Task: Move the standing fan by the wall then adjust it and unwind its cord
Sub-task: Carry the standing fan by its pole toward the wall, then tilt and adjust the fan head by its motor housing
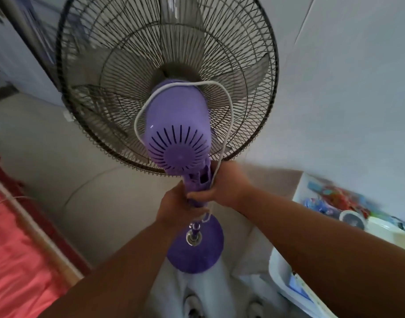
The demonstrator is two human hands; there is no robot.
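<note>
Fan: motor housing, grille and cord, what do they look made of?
Motor housing: looks like molded purple plastic, smooth with a slight sheen and cast vent slots. Grille: thin dark wire, likely painted or coated metal, dull finish. Cord: white, flexible, probably plastic-sheathed; looped over the housing and running down under the right hand.

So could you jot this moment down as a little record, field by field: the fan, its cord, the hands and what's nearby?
fan: purple standing fan, seen from behind, dark wire cage
cord: white cord looped over the motor housing, not unwound
left hand: left hand gripping the neck below the motor
right hand: right hand gripping the neck, higher up, cord under it
base: round purple base
nearby: pink fabric at left, white bin at right
</note>
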